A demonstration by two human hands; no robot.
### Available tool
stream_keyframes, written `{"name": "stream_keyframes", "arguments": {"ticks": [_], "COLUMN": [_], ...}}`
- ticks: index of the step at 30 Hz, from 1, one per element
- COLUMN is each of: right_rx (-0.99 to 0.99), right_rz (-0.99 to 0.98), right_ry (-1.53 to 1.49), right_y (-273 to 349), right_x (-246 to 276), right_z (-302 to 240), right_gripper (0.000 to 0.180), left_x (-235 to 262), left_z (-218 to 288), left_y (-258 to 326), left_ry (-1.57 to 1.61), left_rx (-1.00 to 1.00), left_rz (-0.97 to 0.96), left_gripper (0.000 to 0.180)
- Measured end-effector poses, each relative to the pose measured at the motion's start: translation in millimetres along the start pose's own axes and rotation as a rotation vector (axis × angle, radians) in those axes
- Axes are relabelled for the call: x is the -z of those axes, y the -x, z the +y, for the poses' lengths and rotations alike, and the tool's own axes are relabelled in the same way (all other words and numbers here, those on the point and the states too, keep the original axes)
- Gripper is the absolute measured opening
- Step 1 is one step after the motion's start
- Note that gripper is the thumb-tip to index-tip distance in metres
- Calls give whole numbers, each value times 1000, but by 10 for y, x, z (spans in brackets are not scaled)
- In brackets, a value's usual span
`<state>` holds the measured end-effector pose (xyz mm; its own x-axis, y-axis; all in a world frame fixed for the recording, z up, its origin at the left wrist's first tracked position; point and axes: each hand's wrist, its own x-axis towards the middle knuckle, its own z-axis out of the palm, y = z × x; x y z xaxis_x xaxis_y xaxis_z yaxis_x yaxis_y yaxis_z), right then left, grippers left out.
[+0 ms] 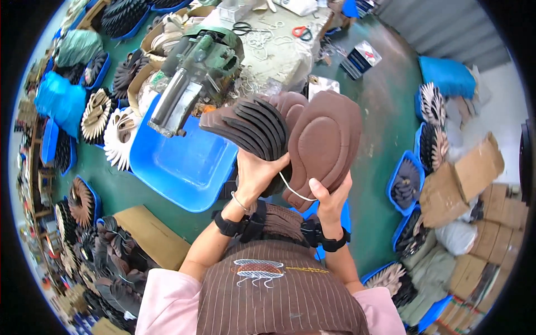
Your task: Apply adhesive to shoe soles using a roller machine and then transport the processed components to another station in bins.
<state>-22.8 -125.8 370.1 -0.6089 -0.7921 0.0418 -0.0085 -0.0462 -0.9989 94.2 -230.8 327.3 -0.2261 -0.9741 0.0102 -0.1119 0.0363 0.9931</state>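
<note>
In front of my body I hold up a thick bundle of shoe insoles. My left hand (253, 174) is wrapped round the fanned insoles (254, 125) on the left, whose dark edges show in layers. On the right, my right hand (333, 196) grips the lower end of the brown padded insoles (328, 134), its thumb on the front face. A thin white string (291, 188) runs between my two thumbs, across the insoles. Whether it passes round the whole bundle is hidden. Each wrist wears a black strap.
Ahead on the left, a green and grey machine (195, 72) overhangs a blue tub (181, 167). Beyond the insoles, a worktable (293, 53) carries loose string, red-handled scissors (302, 33) and black-handled scissors (242, 28). Blue bins of insoles line both sides, with cardboard boxes (455, 187) at right.
</note>
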Motion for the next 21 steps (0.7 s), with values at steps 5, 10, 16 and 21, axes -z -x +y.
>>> {"name": "stream_keyframes", "arguments": {"ticks": [5, 10, 16, 21], "right_rx": [147, -28, 74, 0], "right_rz": [8, 250, -142, -134], "right_ry": [92, -364, 13, -106], "right_y": [-837, -1593, -2413, -3401], "right_x": [112, 173, -21, 28], "right_z": [-74, 98, 151, 491], "right_gripper": [74, 65, 75, 70], "left_x": [-406, -691, -994, -1322], "left_z": [-160, -46, -143, -425], "left_y": [-641, -1127, -1949, -2646], "left_ry": [-153, 101, -170, -377], "left_rx": [52, 42, 69, 262], "left_rz": [47, 67, 196, 337], "left_gripper": [61, 64, 86, 113]}}
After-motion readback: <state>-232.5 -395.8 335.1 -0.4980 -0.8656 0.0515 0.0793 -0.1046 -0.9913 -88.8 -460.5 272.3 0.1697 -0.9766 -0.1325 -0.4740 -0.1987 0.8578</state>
